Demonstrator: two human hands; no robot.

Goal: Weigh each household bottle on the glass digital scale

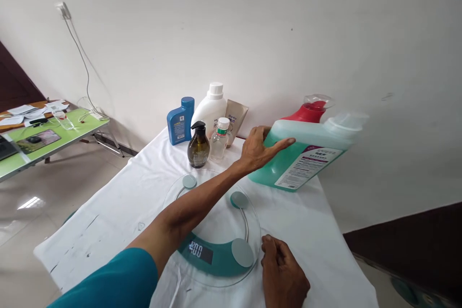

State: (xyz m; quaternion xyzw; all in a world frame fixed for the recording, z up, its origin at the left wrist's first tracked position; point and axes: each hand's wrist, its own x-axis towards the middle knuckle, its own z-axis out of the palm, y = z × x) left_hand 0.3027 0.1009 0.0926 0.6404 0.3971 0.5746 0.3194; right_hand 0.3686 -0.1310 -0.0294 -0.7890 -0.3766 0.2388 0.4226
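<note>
Jug (290, 159) of green liquid is what you have in hand: it is at two o'clock from the scale (220, 264), tilted so that its cap (346, 122) points toward two o'clock as well. Your left grip (258, 149) is on the jug's nine o'clock side, thumb across the front and fingers hidden behind, so you appear to be holding it. Your right grip (285, 272) is narrow, fingers curled with nothing visible in them, at four o'clock just beside the scale. Whether the jug touches the table (119, 211), you cannot tell from here. The step looks like shifting or steadying that jug; the next move seems to call for a firm left hold, with the jug brought level before any release, and care for the red bottle (301, 114) close behind. Toward twelve o'clock from the scale stand the pump bottle (198, 151) and clear bottle (218, 147), apart from both grips.
</note>
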